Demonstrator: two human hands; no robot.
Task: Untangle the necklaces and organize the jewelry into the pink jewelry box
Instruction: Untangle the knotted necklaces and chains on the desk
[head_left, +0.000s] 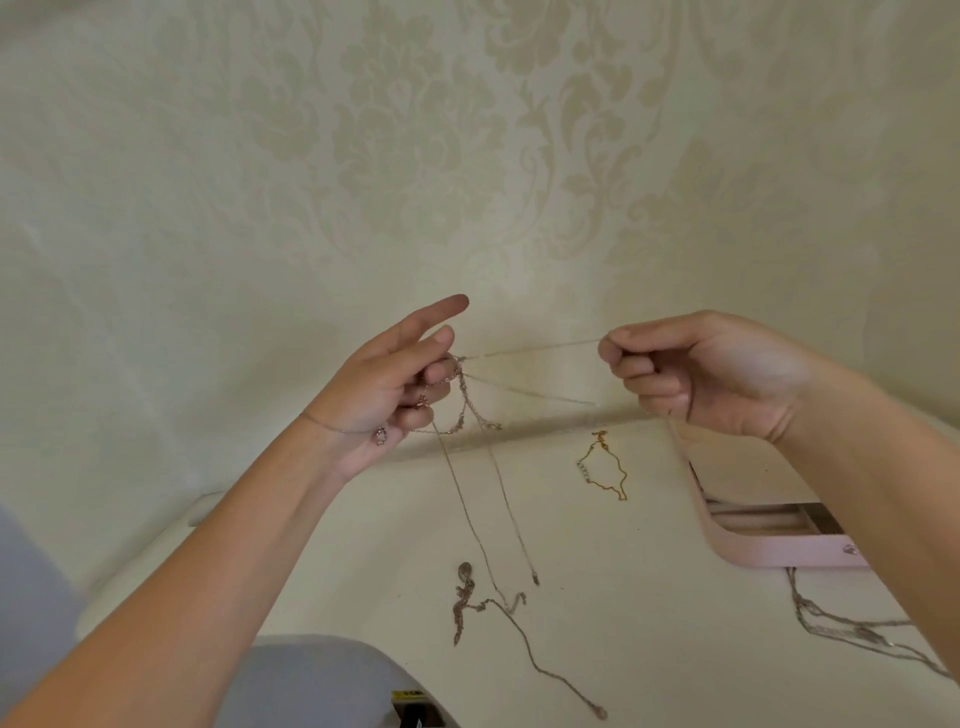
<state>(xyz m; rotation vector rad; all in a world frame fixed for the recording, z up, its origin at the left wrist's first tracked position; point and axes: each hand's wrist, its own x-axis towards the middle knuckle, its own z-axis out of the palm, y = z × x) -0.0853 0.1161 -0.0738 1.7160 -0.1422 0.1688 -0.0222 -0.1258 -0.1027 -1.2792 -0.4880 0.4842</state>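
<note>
Both hands are raised above the white table. My left hand (395, 389) pinches a knot of thin silver and rose chains (460, 382), its index finger pointing straight out. My right hand (691, 374) pinches one taut silver strand (530, 349) that runs across from that knot. Two long chain ends (498, 493) hang from the knot down to the tabletop. The pink jewelry box (769, 553) stands open at the right, partly hidden by my right forearm.
A gold chain (605, 467) lies on the white table (649, 597) near the wall. A silver chain with pendants (511, 618) lies at the front middle. More silver chains (857, 629) trail below the box. Patterned wallpaper rises just behind the table.
</note>
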